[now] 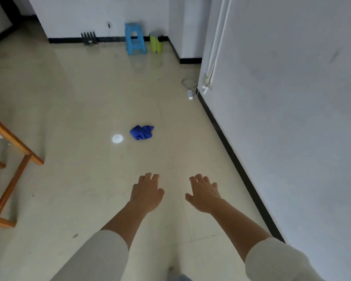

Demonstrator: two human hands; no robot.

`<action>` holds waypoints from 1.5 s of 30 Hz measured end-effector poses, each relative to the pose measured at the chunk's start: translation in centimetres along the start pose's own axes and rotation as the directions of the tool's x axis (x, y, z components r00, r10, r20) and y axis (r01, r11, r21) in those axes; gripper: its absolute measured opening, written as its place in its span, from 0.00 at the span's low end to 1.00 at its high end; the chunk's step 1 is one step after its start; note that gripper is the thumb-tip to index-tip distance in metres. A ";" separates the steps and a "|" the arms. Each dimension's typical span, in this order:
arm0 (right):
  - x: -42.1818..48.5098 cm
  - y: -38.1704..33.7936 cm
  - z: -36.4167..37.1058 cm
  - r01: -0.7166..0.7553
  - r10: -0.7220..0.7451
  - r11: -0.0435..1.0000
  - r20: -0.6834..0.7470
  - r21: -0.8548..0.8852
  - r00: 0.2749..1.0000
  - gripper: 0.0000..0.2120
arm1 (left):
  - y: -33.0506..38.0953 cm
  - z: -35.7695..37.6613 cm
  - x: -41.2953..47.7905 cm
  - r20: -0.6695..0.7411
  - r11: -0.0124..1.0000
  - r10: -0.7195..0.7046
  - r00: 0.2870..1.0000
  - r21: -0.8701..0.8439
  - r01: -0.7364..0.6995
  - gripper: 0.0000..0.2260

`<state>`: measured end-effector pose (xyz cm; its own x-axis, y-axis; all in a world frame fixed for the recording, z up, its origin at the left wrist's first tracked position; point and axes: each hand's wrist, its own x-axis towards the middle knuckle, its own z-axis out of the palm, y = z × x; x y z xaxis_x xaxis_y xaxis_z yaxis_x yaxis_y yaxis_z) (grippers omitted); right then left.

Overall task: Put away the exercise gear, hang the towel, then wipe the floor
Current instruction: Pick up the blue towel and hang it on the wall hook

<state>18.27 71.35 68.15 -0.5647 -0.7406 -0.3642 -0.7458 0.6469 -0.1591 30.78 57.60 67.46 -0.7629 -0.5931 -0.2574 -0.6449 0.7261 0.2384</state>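
A crumpled blue cloth point(141, 132) lies on the pale tiled floor point(89, 98), near the middle of the room. Both my arms reach forward over the floor, well short of the cloth. My left hand point(147, 191) is palm down with fingers spread, holding nothing. My right hand point(204, 192) is beside it, also palm down with fingers apart and empty. White sleeves are pushed up to my elbows. No exercise gear or towel is visible.
A bright light reflection point(117, 138) sits left of the cloth. A wooden table frame point(12, 159) stands at the left. At the far wall are a blue stool point(135, 38), a green bin point(156, 42) and a dark rack point(89, 38). A white wall point(292, 118) runs along the right, with a power strip point(190, 94) at its base.
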 end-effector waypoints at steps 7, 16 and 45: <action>16.8 -5.4 -5.4 0.055 -0.054 0.998 0.049 -0.027 0.997 0.25 | -6.4 -5.2 14.4 -0.037 0.994 -0.090 0.995 -0.067 0.088 0.22; 41.5 -14.1 -11.4 -0.025 0.022 0.997 0.045 0.069 0.999 0.24 | -20.6 -12.3 35.6 -0.001 0.994 -0.099 0.995 -0.055 0.099 0.23; 100.5 -19.5 -12.6 -0.441 0.314 0.789 0.336 0.428 0.888 0.22 | -40.3 -13.9 98.0 0.241 0.987 -0.067 0.968 -0.128 0.100 0.23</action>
<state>-28.35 -18.02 46.19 -0.6168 -0.3930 -0.6820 -0.1877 0.9149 -0.3575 -18.64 -34.61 45.61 -0.6847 -0.5386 -0.4910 -0.7183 0.6129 0.3293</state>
